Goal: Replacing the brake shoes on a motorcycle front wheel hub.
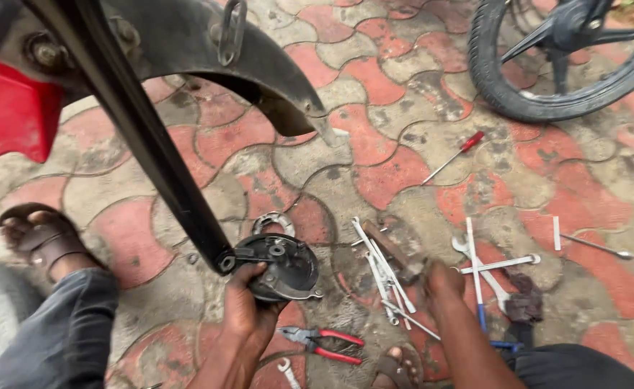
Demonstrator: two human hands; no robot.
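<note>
Red-and-grey paving lay under me as my left hand (pixel 248 313) gripped the round brake plate (pixel 282 268) at the black fork leg's (pixel 154 155) lower end, while my right hand (pixel 443 281), nearer, closed on the spanners (pixel 385 274) lying lengthwise away from me.

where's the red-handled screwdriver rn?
Head view, upper right: red-handled screwdriver lies alone on the paving, below the tyre.

Pliers (pixel 322 343) lie just right of the left hand (pixel 248 317), spanners (pixel 387 277) left of the right hand (pixel 443 282), screwdriver (pixel 454 155) beyond.
</note>
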